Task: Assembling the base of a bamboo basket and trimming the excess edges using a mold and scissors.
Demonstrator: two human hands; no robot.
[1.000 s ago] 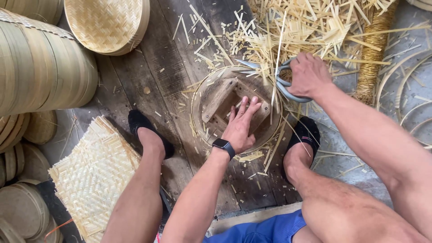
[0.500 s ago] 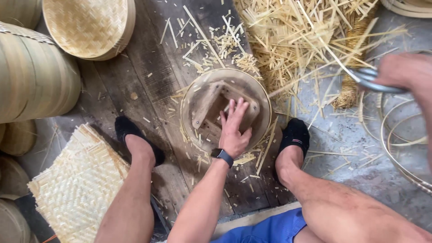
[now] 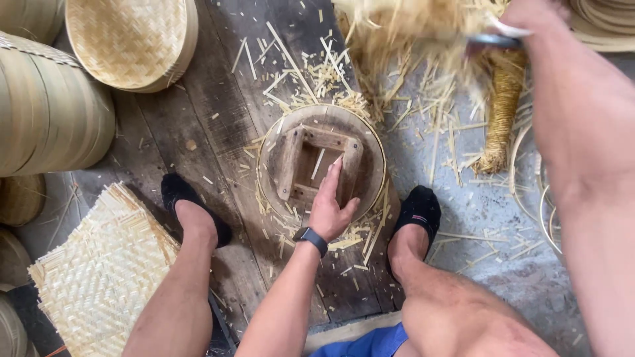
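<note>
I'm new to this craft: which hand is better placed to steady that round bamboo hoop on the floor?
Left. The left hand rests on the wooden frame inside the round hoop; the right hand is up by the straw, holding a metal tool.

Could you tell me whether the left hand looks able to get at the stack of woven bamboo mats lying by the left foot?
Probably yes. The left hand rests on the round wooden form, and the woven mats lie just beyond the left leg, which it would have to reach over.
</note>
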